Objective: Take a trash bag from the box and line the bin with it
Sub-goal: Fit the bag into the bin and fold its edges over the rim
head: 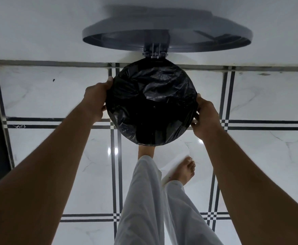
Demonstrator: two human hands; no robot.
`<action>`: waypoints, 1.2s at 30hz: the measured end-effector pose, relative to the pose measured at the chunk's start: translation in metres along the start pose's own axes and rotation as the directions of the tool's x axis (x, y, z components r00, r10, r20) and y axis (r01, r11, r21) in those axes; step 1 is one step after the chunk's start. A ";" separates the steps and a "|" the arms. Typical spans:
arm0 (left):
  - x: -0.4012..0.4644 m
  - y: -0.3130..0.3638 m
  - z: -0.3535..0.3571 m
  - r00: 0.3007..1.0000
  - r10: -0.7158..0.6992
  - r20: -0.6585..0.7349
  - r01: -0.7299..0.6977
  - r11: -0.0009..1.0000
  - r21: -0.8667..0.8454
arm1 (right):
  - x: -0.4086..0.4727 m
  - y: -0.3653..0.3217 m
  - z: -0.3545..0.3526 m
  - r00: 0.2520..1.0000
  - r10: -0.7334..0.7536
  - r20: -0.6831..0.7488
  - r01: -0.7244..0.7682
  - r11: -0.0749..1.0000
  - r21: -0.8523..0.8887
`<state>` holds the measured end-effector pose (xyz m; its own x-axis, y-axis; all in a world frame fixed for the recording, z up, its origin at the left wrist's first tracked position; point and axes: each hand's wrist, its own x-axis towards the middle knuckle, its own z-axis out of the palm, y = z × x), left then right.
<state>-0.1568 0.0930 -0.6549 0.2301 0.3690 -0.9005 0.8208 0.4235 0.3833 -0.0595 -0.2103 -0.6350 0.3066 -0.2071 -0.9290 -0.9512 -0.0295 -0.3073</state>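
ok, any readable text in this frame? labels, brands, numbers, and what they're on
None readable.
Bag: plain black plastic, no print visible.
Lid: grey, open against the wall, no label or marking visible.
Left hand and right hand cover parts of the rim, so anything there can't be seen.
Floor tiles: line pattern only.

Trash bag (151,101) over the bin's mouth, centre, left hand (96,99) on its left rim, right hand (204,117) on its right, open lid (167,34) behind, feet near
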 end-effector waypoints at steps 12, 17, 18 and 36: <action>-0.008 0.014 0.021 0.791 0.479 -0.381 -0.264 0.829 0.493 | 0.007 -0.009 -0.005 0.995 -0.103 0.007 0.101 0.959 -0.264; -0.077 -0.055 0.071 0.493 0.590 0.640 -0.716 -0.143 0.684 | -0.004 0.010 0.004 0.943 -0.332 0.034 0.320 0.871 -0.372; -0.084 -0.062 0.078 0.640 0.378 0.669 -0.626 -0.248 0.739 | -0.006 0.013 0.005 0.942 -0.333 0.035 0.322 0.875 -0.362; 0.030 -0.066 0.145 0.955 0.151 0.254 -0.256 -0.002 0.967 | 0.028 0.031 -0.004 0.871 -0.484 0.088 0.470 0.765 -0.440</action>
<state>-0.1287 -0.0439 -0.7368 0.4767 0.2068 -0.8544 0.4450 -0.8950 0.0317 -0.0805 -0.2206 -0.6694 0.7304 -0.0802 -0.6783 -0.6000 -0.5500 -0.5810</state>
